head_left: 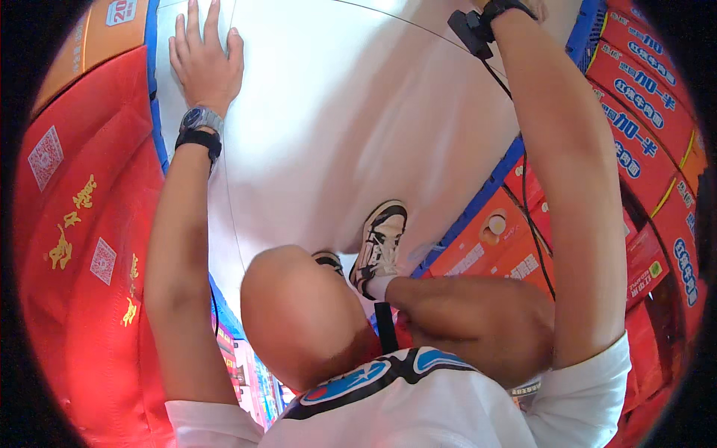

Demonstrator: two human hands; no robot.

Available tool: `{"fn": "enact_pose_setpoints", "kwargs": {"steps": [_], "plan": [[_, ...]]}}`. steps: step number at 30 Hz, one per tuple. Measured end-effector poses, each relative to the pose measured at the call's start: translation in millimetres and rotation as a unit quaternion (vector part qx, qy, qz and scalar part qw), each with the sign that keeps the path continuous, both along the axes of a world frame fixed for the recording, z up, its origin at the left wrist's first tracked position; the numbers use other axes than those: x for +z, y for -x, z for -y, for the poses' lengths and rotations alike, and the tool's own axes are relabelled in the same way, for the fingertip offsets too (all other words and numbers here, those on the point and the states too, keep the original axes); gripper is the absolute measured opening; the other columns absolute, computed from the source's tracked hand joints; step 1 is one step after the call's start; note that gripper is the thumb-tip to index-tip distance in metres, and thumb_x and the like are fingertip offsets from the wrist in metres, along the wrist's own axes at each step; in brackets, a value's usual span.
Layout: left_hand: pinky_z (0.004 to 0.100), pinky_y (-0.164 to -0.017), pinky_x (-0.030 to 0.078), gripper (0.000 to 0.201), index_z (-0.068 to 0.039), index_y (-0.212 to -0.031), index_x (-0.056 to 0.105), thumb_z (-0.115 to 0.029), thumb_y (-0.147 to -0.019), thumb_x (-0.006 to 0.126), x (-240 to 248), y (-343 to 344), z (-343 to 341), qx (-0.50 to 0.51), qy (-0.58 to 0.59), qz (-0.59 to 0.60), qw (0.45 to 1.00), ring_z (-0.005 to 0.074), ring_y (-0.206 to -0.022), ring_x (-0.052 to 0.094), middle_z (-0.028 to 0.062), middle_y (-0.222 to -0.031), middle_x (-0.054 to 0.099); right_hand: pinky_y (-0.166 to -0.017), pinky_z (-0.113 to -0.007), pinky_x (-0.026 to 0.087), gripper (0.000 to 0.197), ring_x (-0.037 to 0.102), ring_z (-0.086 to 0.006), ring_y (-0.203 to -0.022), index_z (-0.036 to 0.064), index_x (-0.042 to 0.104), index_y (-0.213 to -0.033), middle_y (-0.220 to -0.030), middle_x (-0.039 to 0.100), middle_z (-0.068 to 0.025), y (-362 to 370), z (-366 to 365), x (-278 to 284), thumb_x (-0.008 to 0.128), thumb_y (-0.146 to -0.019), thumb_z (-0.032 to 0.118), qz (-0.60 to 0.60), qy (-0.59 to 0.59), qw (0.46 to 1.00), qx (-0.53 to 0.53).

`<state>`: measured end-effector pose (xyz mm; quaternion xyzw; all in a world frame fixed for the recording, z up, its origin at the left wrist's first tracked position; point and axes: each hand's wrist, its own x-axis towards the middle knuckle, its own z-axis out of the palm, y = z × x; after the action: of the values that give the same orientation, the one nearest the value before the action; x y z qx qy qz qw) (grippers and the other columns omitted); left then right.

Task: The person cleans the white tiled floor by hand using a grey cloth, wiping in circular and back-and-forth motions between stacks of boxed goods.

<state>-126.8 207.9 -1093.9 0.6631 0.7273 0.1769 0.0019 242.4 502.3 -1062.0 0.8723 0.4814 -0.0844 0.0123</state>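
My left hand (205, 66) is stretched out at the upper left, palm down over the glossy white floor tiles (291, 172). Its fingers are spread and nothing shows in them; I cannot tell whether the palm touches the tiles. A metal watch (200, 119) and a black strap circle that wrist. At the top right, my right hand (539, 9) is mostly cut off by the picture's edge, so its fingers are hidden. Strapped to the right wrist is a small black device (472, 31), with a black cable running from it along the arm.
My bent knees (299, 313) and a black-and-white sneaker (379, 243) are close below. Large red packages (97, 246) line the left side. Stacked red cartons (635, 97) stand on the right. Blue edging (478, 201) runs between floor and goods.
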Motion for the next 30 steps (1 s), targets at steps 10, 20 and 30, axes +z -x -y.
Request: {"fn": "enact_pose_setpoints", "kwargs": {"steps": [10, 20, 30], "plan": [[0.0639, -0.142, 0.022, 0.071, -0.029, -0.181, 0.041, -0.041, -0.114, 0.060, 12, 20, 18, 0.004, 0.060, -0.024, 0.998, 0.0398, -0.176, 0.029, 0.0134, -0.189, 0.035, -0.142, -0.070, -0.004, 0.142, -0.007, -0.0519, -0.179, -0.0029, 0.006, -0.186, -0.194, 0.001, -0.0324, -18, -9, 0, 0.048, -0.098, 0.100, -0.048, 0.046, 0.983, 0.168], [0.0641, -0.142, 0.021, 0.071, -0.027, -0.181, 0.042, -0.042, -0.114, 0.060, 4, 7, 11, -0.002, 0.024, -0.003, 1.000, 0.0407, -0.176, 0.029, 0.0142, -0.190, 0.036, -0.142, -0.069, -0.003, 0.118, -0.003, -0.0512, -0.180, -0.0044, 0.006, -0.186, -0.195, 0.003, -0.0309, -74, -65, -53, 0.032, -0.113, 0.085, 0.026, -0.002, 0.965, 0.261], [0.0635, -0.141, 0.025, 0.065, -0.024, -0.179, 0.049, -0.038, -0.116, 0.059, 3, 15, 15, -0.003, -0.016, -0.020, 1.000, 0.0414, -0.173, 0.036, 0.0141, -0.187, 0.042, -0.141, -0.074, 0.003, 0.086, 0.002, -0.0610, -0.176, -0.0001, 0.007, -0.187, -0.192, 0.000, -0.0373, 17, 111, -19, 0.041, -0.125, 0.050, 0.054, 0.044, 0.877, 0.476]]}}
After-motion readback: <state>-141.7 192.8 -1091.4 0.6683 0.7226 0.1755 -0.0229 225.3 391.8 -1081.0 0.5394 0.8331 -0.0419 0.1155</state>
